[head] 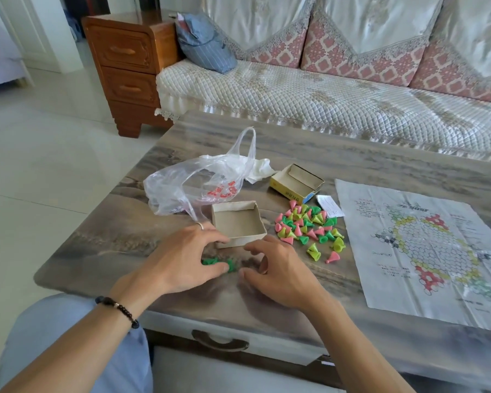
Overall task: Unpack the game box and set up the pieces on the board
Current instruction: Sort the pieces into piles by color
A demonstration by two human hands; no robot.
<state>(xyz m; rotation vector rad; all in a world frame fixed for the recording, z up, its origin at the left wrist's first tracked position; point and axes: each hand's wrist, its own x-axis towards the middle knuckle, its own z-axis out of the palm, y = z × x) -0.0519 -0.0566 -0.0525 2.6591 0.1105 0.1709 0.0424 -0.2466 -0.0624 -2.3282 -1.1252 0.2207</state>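
The left hand [182,258] rests low on the table with its thumb and fingers curled around a small cluster of dark green plastic cone pieces [219,263], pinching the nearest one at the thumb tip. The right hand [275,269] sits just beside it, fingers bent toward the same spot; whether it actually holds a piece cannot be told, since its fingertips hide what lies under them. Both hands seem to be gathering the greens apart from the rest, probably to sort by colour before placing them.

Just beyond the fingers stands the shallow open grey cardboard box tray [238,222], emptied and kept close. To its right lies the loose heap of pink, yellow-green and green plastic cone pieces [306,225], tipped out within reach, a few strays rolled toward the near side. Further right the creased white paper game board with its printed hexagon star pattern [420,251] is spread flat on the glossy grey wood-grain coffee table [352,157]; no pieces stand on it yet, so the setup proper is still ahead.

Behind the tray sit the yellow and blue cardboard box lid [296,184], lying open side up, and a crumpled clear plastic carrier bag with red print [199,184], pushed aside.
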